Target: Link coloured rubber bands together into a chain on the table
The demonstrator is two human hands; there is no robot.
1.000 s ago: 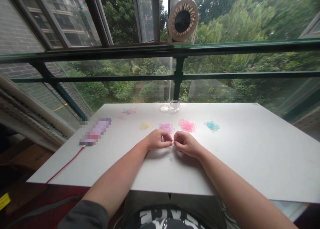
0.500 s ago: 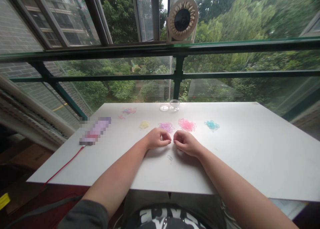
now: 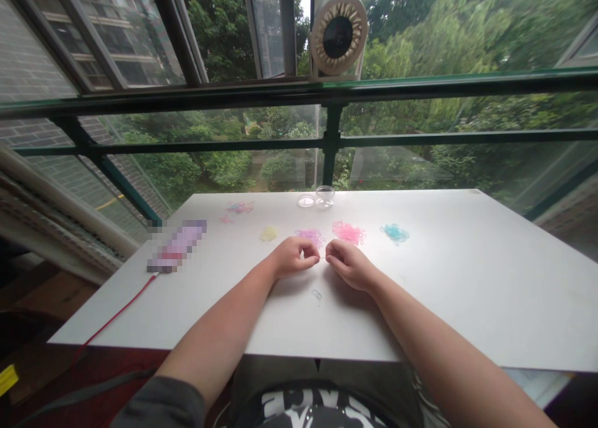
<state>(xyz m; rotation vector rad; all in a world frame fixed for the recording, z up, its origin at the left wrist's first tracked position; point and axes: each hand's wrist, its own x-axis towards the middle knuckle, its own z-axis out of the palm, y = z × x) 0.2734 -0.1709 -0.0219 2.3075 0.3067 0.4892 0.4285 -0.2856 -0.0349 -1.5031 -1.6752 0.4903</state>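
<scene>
My left hand (image 3: 295, 256) and my right hand (image 3: 348, 263) meet over the middle of the table, thumb and fingers pinched on each. A thin pale strand (image 3: 322, 257) spans the small gap between their fingertips; its kind is too small to tell. Just behind the hands lie loose piles of small bands, one purple (image 3: 308, 235) and one pink (image 3: 349, 232). My left fingers partly cover the purple pile's front edge. Closer to me, below the hands, lies a small thin looped thing (image 3: 316, 294) like a paper clip.
A yellow pile (image 3: 268, 233), a mixed-colour pile (image 3: 240, 207) and a teal pile (image 3: 396, 232) lie on the white table (image 3: 443, 316). A clear round container (image 3: 325, 199) stands beside its lid (image 3: 306, 201) at the back edge. At left, a blurred-out device (image 3: 177, 247) trails a red cable (image 3: 119, 313).
My right hand has shifted slightly up and away from the left, so the gap and the strand between the fingertips show more. Both hands stay pinched.
</scene>
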